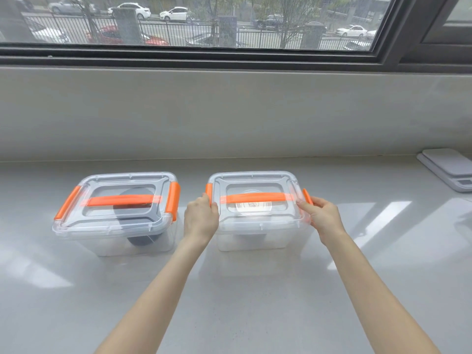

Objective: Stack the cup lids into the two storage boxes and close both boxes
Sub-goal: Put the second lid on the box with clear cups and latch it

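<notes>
Two clear storage boxes with orange handles and side latches stand side by side on the pale counter. The left box (116, 213) has its lid on and both latches folded down; dark cup lids (139, 227) show through it. The right box (258, 213) also wears its lid, with white cup lids (251, 208) stacked inside. My left hand (200, 218) presses on the right box's left latch (209, 191). My right hand (322, 217) holds the right latch (307, 196), which stands tilted outward from the box.
A white kitchen scale (449, 167) lies at the counter's far right. A low wall and a window sill rise behind the boxes. Bare counter (229, 290) stretches in front of the boxes, between my forearms.
</notes>
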Action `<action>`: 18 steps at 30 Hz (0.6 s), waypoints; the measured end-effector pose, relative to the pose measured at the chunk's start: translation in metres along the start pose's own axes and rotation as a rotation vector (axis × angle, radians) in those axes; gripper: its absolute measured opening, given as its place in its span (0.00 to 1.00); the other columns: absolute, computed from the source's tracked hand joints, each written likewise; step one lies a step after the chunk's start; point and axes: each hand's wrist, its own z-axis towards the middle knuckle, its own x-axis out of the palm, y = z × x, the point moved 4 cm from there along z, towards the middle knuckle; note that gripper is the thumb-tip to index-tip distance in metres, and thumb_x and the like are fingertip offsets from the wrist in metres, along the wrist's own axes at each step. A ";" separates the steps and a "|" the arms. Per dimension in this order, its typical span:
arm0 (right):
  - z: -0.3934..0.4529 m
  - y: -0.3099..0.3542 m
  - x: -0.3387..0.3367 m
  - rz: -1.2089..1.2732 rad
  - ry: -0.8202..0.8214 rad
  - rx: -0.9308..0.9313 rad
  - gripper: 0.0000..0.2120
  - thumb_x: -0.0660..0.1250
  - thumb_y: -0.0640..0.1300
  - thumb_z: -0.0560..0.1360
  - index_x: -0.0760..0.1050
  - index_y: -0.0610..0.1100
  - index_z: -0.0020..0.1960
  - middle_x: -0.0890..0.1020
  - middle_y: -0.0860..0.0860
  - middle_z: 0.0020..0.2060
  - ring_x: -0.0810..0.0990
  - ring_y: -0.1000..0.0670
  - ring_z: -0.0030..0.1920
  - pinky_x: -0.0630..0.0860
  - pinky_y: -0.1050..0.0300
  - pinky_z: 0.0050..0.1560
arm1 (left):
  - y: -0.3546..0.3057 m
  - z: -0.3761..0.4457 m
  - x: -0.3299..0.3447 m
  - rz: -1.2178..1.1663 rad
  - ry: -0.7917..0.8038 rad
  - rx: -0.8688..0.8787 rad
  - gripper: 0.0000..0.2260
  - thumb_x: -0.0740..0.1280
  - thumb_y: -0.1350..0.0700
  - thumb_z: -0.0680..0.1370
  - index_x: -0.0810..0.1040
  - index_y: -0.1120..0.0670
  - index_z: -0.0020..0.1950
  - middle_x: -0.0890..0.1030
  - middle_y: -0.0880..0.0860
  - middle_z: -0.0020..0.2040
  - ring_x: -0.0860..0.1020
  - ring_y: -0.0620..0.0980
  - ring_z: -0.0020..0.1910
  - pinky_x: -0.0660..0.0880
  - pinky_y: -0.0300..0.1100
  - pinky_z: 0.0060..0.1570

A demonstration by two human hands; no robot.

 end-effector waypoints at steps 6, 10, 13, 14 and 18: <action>-0.001 -0.001 0.000 0.021 -0.019 0.004 0.22 0.72 0.40 0.68 0.71 0.41 0.61 0.79 0.42 0.48 0.79 0.43 0.49 0.75 0.47 0.56 | 0.004 0.002 0.007 0.093 -0.020 0.039 0.12 0.53 0.59 0.79 0.72 0.66 0.50 0.80 0.67 0.46 0.76 0.66 0.47 0.63 0.47 0.39; -0.002 0.004 0.001 -0.070 -0.053 -0.063 0.21 0.71 0.39 0.69 0.72 0.41 0.61 0.81 0.41 0.49 0.80 0.45 0.47 0.76 0.49 0.52 | 0.006 0.000 0.011 0.155 -0.044 0.063 0.14 0.52 0.58 0.79 0.70 0.65 0.57 0.81 0.67 0.47 0.77 0.67 0.49 0.63 0.48 0.39; -0.008 0.013 0.007 -0.260 -0.114 -0.182 0.17 0.67 0.37 0.71 0.74 0.41 0.60 0.82 0.41 0.52 0.80 0.44 0.50 0.76 0.46 0.57 | 0.006 0.001 0.012 0.182 -0.039 0.069 0.15 0.52 0.57 0.79 0.69 0.65 0.59 0.81 0.66 0.48 0.77 0.67 0.50 0.63 0.48 0.39; -0.010 0.015 0.009 -0.316 -0.129 -0.223 0.16 0.65 0.37 0.72 0.75 0.41 0.60 0.82 0.41 0.53 0.79 0.43 0.52 0.76 0.47 0.58 | 0.007 0.001 0.012 0.184 -0.038 0.066 0.15 0.52 0.57 0.79 0.69 0.65 0.59 0.81 0.66 0.48 0.77 0.67 0.50 0.63 0.48 0.39; -0.015 0.019 0.016 -0.489 -0.133 -0.344 0.18 0.59 0.37 0.76 0.72 0.43 0.65 0.82 0.43 0.52 0.77 0.42 0.54 0.72 0.51 0.56 | 0.009 0.003 0.013 0.171 -0.039 0.061 0.14 0.51 0.58 0.79 0.70 0.66 0.56 0.81 0.67 0.46 0.77 0.67 0.48 0.63 0.48 0.38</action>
